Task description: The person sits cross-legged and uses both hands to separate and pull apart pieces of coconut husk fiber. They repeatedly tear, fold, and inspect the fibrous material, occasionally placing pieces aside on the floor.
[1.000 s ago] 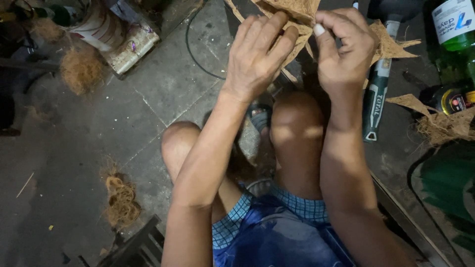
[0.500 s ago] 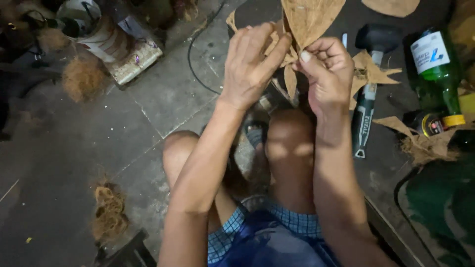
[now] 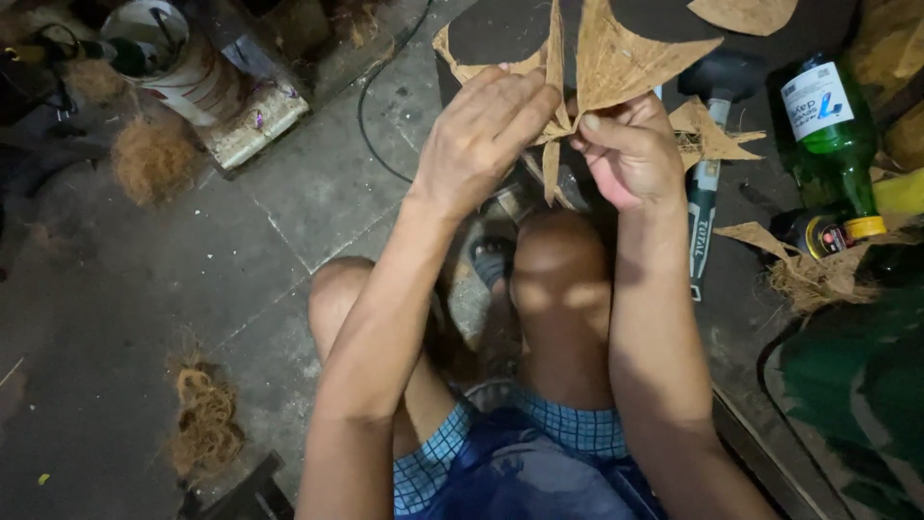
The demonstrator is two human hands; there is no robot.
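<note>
Bare floor at left centre gives open passage. Right side crowded: green bottle, mallet, fibre scraps. Upper left blocked by bucket and fibre clump; another clump lower left.

Bare arms and knees; blue checked shorts, with perhaps a darker blue cloth over them.
</note>
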